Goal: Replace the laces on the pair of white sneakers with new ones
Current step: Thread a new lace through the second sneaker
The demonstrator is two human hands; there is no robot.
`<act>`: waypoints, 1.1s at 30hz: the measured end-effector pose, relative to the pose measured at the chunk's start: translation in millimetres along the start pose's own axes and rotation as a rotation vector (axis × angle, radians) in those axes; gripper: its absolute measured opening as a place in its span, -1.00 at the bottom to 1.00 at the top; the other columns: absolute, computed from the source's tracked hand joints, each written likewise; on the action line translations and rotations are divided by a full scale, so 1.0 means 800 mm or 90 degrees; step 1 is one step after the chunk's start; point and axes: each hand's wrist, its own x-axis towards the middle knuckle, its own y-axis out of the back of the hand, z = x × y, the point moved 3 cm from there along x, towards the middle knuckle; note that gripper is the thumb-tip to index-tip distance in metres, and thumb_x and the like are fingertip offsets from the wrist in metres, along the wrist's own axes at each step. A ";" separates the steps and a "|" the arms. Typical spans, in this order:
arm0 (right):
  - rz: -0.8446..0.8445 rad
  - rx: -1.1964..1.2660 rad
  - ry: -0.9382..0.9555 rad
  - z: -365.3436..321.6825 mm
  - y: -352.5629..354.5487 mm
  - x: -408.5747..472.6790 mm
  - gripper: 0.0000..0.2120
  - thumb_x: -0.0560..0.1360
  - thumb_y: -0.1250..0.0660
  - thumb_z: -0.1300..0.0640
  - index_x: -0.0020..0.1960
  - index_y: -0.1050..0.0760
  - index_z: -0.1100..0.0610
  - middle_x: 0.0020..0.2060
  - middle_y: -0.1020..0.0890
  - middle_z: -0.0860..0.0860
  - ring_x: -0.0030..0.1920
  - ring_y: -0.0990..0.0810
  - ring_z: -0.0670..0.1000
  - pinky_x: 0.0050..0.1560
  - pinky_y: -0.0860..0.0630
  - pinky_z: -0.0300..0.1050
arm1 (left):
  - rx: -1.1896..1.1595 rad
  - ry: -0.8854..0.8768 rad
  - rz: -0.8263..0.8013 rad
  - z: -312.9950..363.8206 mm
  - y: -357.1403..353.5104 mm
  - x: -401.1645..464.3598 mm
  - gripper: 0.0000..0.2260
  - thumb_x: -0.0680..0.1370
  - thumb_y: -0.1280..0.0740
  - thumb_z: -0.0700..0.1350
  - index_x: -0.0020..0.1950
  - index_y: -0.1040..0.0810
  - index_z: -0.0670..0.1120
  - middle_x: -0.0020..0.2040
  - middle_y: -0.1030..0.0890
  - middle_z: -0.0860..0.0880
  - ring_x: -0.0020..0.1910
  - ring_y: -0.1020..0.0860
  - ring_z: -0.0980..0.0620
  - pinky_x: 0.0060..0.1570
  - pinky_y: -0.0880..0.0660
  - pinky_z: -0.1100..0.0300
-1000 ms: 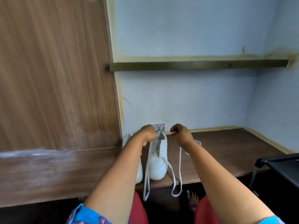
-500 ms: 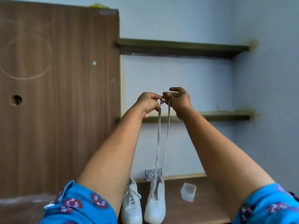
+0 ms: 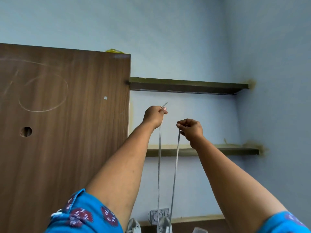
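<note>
lace pulled taut above the sneaker

a clear tub [image 3: 200,230] shows only its rim at the bottom edge, on the counter [image 3: 193,224] right of the sneaker [image 3: 164,224]; what it holds cannot be told. a second sneaker [image 3: 133,226] stands just left of the first.

the left hand [image 3: 154,116] is raised highest, fingers [image 3: 162,110] curled tight, pinching one end of the white lace [image 3: 159,165], whose tip sticks up past the knuckles. the right hand [image 3: 191,127] sits a little lower and apart, fingers pressed together on the other end. both strands run straight down, close together, to the sneaker. behind are a wood panel [image 3: 67,123], two shelves [image 3: 185,85] and a wall socket [image 3: 159,214].
</note>
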 end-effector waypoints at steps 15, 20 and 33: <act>-0.001 -0.037 -0.172 0.157 0.001 -0.034 -0.84 0.60 -0.22 0.24 -0.10 -0.54 0.16 -0.30 -0.48 0.00 -0.41 -0.30 -0.04 -0.39 -0.29 -0.18 | -0.066 0.199 -0.008 -0.132 -0.078 -0.051 -0.70 0.65 -0.16 -0.03 -0.12 -0.62 -0.10 -0.12 -0.58 -0.12 -0.20 -0.50 -0.09 -0.16 -0.33 0.21; -0.135 -0.308 -0.306 0.326 0.002 -0.101 -0.84 0.54 -0.34 0.15 -0.01 -0.61 0.23 -0.19 -0.59 0.15 -0.42 -0.39 -0.03 -0.35 -0.34 -0.18 | 0.179 0.263 -0.178 -0.269 -0.165 -0.145 -0.70 0.61 -0.22 -0.04 0.06 -0.62 -0.24 0.04 -0.63 -0.25 0.05 -0.57 -0.22 -0.07 -0.46 0.10; -0.362 -0.553 -0.475 0.549 -0.011 -0.243 -0.81 0.43 -0.47 0.00 -0.13 -0.52 0.08 -0.27 -0.56 -0.04 -0.21 -0.51 -0.03 -0.19 -0.38 -0.22 | 0.147 0.409 -0.418 -0.497 -0.311 -0.338 -0.20 0.13 -0.66 0.05 0.15 -0.23 -0.03 0.27 -0.41 -0.02 0.26 -0.42 -0.01 0.23 -0.43 0.04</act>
